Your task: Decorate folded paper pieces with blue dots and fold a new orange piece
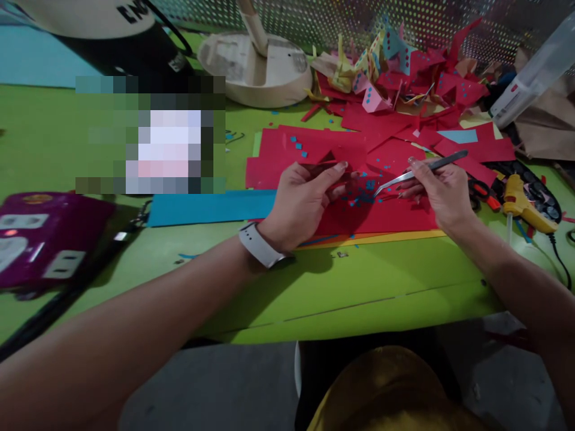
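Note:
My left hand (299,206), with a pale watch strap on the wrist, is closed in a pinch on a small folded piece of red paper (331,157), partly hidden by the fingers. In my right hand (451,191) is a pair of metal tweezers (449,160), its tips pointing left and down at tiny cut blue paper bits (367,195). These bits lie scattered on a red paper sheet (395,221) under both hands. Beyond my left hand, a short row of blue paper squares (299,146) rests on the red paper.
A yellow glue gun (521,203) and dark-handled scissors (480,190) lie at right. Folded paper shapes (390,72) pile up at the back, beside a round lamp base (278,90). A purple power outlet box (49,239) sits left, near a blue paper strip (211,207).

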A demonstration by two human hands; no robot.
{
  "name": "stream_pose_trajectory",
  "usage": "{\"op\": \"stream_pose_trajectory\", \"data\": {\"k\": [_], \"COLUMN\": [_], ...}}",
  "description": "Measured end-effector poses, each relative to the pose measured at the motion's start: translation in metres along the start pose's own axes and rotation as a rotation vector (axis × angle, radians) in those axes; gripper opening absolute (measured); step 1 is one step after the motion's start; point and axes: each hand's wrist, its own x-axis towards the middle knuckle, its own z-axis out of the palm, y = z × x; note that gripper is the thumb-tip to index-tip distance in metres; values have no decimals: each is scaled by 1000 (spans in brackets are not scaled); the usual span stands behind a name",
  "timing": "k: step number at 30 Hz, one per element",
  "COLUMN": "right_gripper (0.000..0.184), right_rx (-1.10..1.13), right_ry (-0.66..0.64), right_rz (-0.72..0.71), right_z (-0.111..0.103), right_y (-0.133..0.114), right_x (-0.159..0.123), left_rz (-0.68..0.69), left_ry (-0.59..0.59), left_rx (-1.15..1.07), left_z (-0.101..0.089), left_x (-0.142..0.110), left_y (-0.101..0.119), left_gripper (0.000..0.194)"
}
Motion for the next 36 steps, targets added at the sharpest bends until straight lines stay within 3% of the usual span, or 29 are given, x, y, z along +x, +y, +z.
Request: {"op": "stream_pose_trajectory", "data": {"k": [10, 36], "right_gripper": [37, 36], "right_rx": [93, 97], "right_ry": [-12, -25], "right_rz": [1, -53], "right_z": [8, 12], "right_y": [7, 10], "right_x": [1, 0], "left_rz": [-66, -36], "left_ry": [22, -31], "left_rx": [-38, -31], "left_z": [5, 1], "left_x": [-3, -1], "left_y": [4, 1], "left_gripper": [10, 14]}}
